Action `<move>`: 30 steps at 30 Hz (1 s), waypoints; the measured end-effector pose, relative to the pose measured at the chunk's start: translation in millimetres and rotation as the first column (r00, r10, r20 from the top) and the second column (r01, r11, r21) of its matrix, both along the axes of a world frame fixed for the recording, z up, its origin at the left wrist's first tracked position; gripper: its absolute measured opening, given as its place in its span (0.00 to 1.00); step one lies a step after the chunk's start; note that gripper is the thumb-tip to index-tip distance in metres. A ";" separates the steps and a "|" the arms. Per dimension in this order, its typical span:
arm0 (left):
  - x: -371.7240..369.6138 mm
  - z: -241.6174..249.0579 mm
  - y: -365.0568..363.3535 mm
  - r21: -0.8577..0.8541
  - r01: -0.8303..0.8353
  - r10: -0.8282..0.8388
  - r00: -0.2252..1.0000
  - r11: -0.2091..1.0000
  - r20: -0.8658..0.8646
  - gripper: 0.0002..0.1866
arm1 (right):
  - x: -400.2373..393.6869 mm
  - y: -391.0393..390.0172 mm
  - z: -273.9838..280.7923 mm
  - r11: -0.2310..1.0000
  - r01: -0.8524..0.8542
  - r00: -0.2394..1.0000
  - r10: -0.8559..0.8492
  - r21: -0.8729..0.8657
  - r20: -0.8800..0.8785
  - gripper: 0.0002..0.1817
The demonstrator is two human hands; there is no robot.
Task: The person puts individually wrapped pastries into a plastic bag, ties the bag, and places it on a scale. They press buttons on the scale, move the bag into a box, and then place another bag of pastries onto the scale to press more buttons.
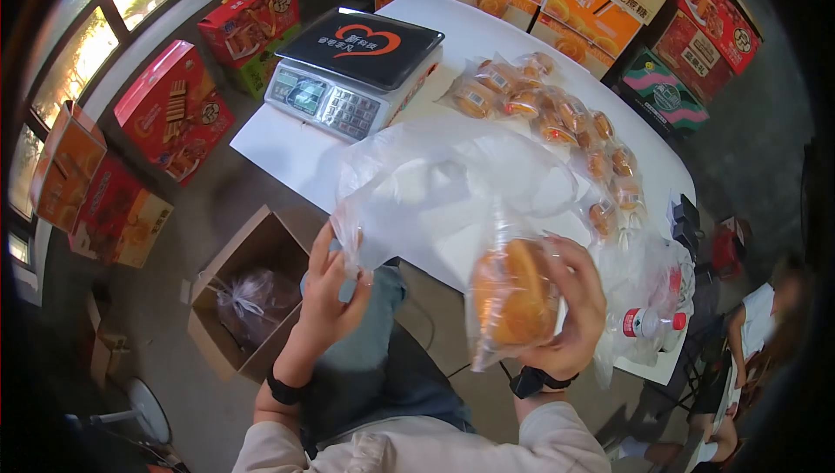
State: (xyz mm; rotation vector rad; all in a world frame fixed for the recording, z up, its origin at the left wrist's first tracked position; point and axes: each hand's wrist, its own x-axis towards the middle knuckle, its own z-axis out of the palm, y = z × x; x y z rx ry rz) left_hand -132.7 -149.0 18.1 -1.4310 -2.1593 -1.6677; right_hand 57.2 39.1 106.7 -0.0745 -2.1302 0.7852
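Observation:
In my right hand (578, 303) is a wrapped bread bun (513, 295), golden brown inside a clear wrapper, raised over the near edge of the white table. My left hand (335, 290) pinches the edge of a large clear plastic bag (417, 177), which spreads across the table in front of me. The bag's far side reaches close to the pile of wrapped buns (557, 112) on the table's right half. Whether anything lies inside the bag is hard to make out.
A digital scale (357, 69) stands at the table's back left. An open cardboard box (248, 299) with a tied plastic bag sits on the floor at left. A water bottle (652, 323) lies at the right among plastic bags. Printed cartons (174, 112) line the wall. A person (757, 334) sits at right.

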 end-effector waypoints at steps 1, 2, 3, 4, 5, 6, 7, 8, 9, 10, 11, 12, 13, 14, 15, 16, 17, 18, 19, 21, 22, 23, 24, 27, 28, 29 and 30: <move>1.3 0.1 -1.2 -0.036 0.026 -0.027 0.999 0.999 -0.022 0.20 | -2.7 0.9 3.4 0.995 -0.093 0.990 0.088 0.039 0.107 0.42; 0.9 -3.1 -0.3 -0.016 0.042 -0.043 0.998 0.999 -0.047 0.24 | -10.3 -4.4 7.7 0.994 -0.106 0.981 0.109 -0.028 0.163 0.40; 0.7 -4.4 0.1 -0.015 0.036 -0.037 0.998 0.999 -0.051 0.24 | -17.7 -5.4 8.7 0.993 -0.112 0.980 0.115 -0.027 0.160 0.40; 0.7 -5.2 0.5 -0.033 0.037 -0.039 0.997 0.999 -0.067 0.24 | -25.4 -5.0 10.1 0.994 -0.099 0.963 0.087 0.036 0.256 0.39; 1.5 -5.7 -0.1 -0.053 0.039 -0.043 0.996 0.998 -0.080 0.24 | -32.3 -4.9 11.0 0.991 -0.091 0.935 0.051 0.097 0.350 0.39; 2.1 1.0 -1.3 -0.075 0.039 -0.050 0.988 0.996 -0.146 0.24 | -39.8 -3.6 8.4 0.986 -0.071 0.914 0.004 0.151 0.405 0.38; 4.1 2.4 -3.6 -0.077 0.035 -0.046 0.989 0.996 -0.142 0.24 | -45.6 -3.1 3.1 0.986 -0.075 0.913 0.008 0.149 0.408 0.38; 4.7 2.9 -4.6 -0.118 0.049 -0.060 0.993 0.992 -0.097 0.24 | -52.8 -1.4 -2.8 0.983 -0.022 0.900 -0.058 0.180 0.431 0.39; 4.6 2.9 -4.5 -0.157 0.064 -0.073 0.996 0.986 -0.052 0.23 | -60.1 0.0 -7.7 0.976 0.030 0.884 -0.126 0.214 0.450 0.39; 5.2 1.6 -4.0 -0.156 0.059 -0.068 0.996 0.986 -0.051 0.23 | -66.3 -1.1 -11.9 0.975 0.070 0.853 -0.168 0.212 0.494 0.38; 6.7 -0.5 -3.2 -0.127 0.082 -0.087 0.996 0.988 -0.028 0.23 | -73.3 -2.2 -15.7 0.975 0.065 0.852 -0.164 0.211 0.497 0.38; 8.3 -2.2 -2.9 -0.097 0.107 -0.108 0.994 0.990 -0.005 0.22 | -81.0 -3.1 -19.6 0.973 0.115 0.777 -0.215 0.202 0.592 0.37; 9.7 -2.7 -3.2 -0.098 0.105 -0.106 0.994 0.990 -0.001 0.22 | -88.9 -3.9 -24.6 0.965 0.166 0.688 -0.259 0.201 0.678 0.36; 10.9 -2.8 -3.5 -0.112 0.109 -0.109 0.994 0.988 0.001 0.22 | -97.8 -4.2 -32.0 0.966 0.162 0.687 -0.257 0.202 0.680 0.36; 10.8 -3.6 -4.3 -0.126 0.112 -0.112 0.994 0.986 0.003 0.23 | -108.0 -4.0 -41.4 0.957 0.169 0.672 -0.288 0.236 0.682 0.36; 10.6 -9.9 -5.2 -0.124 0.107 -0.107 0.994 0.986 0.005 0.23 | -116.5 -3.1 -51.9 0.947 0.175 0.658 -0.317 0.271 0.683 0.37; 11.1 -20.4 -6.3 -0.075 0.135 -0.121 0.978 0.988 0.167 0.25 | -122.3 -2.2 -65.3 0.947 0.168 0.657 -0.314 0.272 0.686 0.37; 10.5 -26.9 -7.8 -0.022 0.155 -0.139 0.936 0.988 0.324 0.28 | -127.8 -1.5 -80.1 0.951 0.115 0.711 -0.280 0.286 0.645 0.36; 5.6 -26.1 -7.9 -0.026 0.149 -0.133 0.935 0.988 0.330 0.28 | -132.2 -1.3 -91.4 0.952 0.062 0.760 -0.241 0.301 0.604 0.35; -5.5 -22.6 -8.4 -0.156 0.047 -0.046 0.999 0.987 0.013 0.33 | -136.8 -2.6 -106.1 0.944 0.000 0.771 -0.210 0.330 0.602 0.34; -6.6 -24.3 -10.2 -0.161 0.046 -0.043 0.999 0.986 0.023 0.33 | -138.3 -3.3 -110.3 0.929 -0.055 0.786 -0.186 0.367 0.589 0.34; -8.8 -25.9 -10.2 -0.167 0.023 -0.024 1.000 0.986 -0.003 0.35 | -135.8 -5.2 -110.2 0.928 -0.060 0.783 -0.184 0.367 0.594 0.34; -11.2 -27.5 -9.3 -0.172 0.001 -0.007 1.000 0.985 -0.030 0.38 | -128.4 -9.0 -106.6 0.956 -0.057 0.825 -0.116 0.286 0.553 0.31; -16.4 -35.1 -11.0 -0.081 0.120 -0.101 0.973 0.989 0.209 0.40 | -110.8 -17.9 -82.1 0.993 -0.077 0.889 0.027 0.091 0.457 0.26; -17.0 -37.1 -12.7 -0.086 0.119 -0.098 0.970 0.989 0.223 0.40 | -104.2 -21.0 -73.4 0.995 -0.094 0.914 0.095 -0.021 0.393 0.24; -18.7 -37.5 -13.1 -0.100 0.121 -0.097 0.972 0.988 0.216 0.40 | -98.2 -23.0 -67.2 0.995 -0.095 0.911 0.096 -0.023 0.402 0.24; -20.4 -37.7 -12.2 -0.112 0.123 -0.097 0.974 0.986 0.206 0.40 | -92.6 -24.1 -61.6 0.992 -0.065 0.943 0.097 -0.110 0.320 0.20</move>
